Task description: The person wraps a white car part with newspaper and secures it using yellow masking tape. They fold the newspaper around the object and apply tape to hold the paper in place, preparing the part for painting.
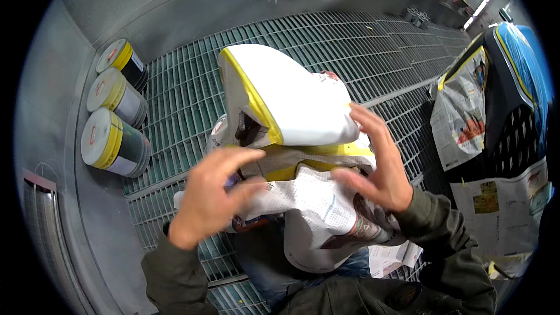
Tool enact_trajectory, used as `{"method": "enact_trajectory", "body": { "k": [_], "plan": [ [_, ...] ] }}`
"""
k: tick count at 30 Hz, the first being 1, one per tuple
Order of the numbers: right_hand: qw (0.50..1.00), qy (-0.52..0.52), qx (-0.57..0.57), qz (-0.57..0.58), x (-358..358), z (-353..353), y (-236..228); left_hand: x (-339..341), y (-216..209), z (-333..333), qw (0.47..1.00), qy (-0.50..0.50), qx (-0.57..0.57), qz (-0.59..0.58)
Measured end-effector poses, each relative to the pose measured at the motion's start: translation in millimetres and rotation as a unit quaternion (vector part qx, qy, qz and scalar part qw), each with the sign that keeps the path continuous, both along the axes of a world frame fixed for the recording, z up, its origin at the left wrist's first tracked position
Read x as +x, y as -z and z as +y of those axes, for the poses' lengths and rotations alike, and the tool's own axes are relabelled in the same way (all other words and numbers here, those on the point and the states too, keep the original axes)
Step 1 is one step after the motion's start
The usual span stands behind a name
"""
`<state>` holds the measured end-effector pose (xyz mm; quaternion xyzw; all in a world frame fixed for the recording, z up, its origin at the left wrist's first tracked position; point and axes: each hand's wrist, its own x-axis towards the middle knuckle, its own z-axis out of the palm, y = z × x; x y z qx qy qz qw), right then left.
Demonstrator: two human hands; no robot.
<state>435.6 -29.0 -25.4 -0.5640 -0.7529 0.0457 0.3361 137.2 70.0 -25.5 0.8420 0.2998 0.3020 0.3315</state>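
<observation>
In front of me is a smooth white curved shell (303,96), like a mirror housing, with yellow masking tape (252,96) along its left edge. Newspaper (315,198) wraps the part below it and drapes over my lap, with more yellow tape in the gap between. My left hand (213,192), slightly blurred, is beside the left of the paper, thumb and fingers apart and holding nothing. My right hand (379,166) is spread at the right side. Its fingertips are at the shell's right end and its thumb is over the newspaper; whether they touch I cannot tell.
Three metal pails (116,143) with yellow bands line the left wall. A metal grating floor (186,81) runs to the far grey wall. At right stands a large dark part (507,81) masked with newspaper, yellow tape and blue film. Loose paper (394,256) lies near my right forearm.
</observation>
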Motion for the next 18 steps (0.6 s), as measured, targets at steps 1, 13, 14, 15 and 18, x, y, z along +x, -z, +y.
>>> {"method": "enact_trajectory", "body": {
  "k": [1, 13, 14, 15, 18],
  "plan": [
    [0.999, -0.026, -0.013, 0.035, -4.8, -13.0, -1.3, -1.2, -12.2, -10.3, 0.997, 0.068, -0.011, 0.035],
    [0.986, -0.079, -0.101, 0.103, -8.4, -83.8, -15.8, 10.7, -51.8, -41.2, 0.994, 0.026, 0.001, 0.106],
    [0.986, -0.087, -0.108, 0.088, -8.3, -89.5, -12.0, 8.5, -55.3, -47.9, 0.992, 0.024, 0.046, 0.115],
    [0.987, -0.091, -0.115, 0.07, -7.0, -95.2, -7.2, 8.9, -55.8, -57.2, 0.993, 0.012, 0.065, 0.096],
    [0.987, -0.075, -0.112, 0.085, 0.6, -108.9, 6.2, 5.8, -50.3, -79.0, 0.988, -0.037, 0.126, 0.079]
  ]
}}
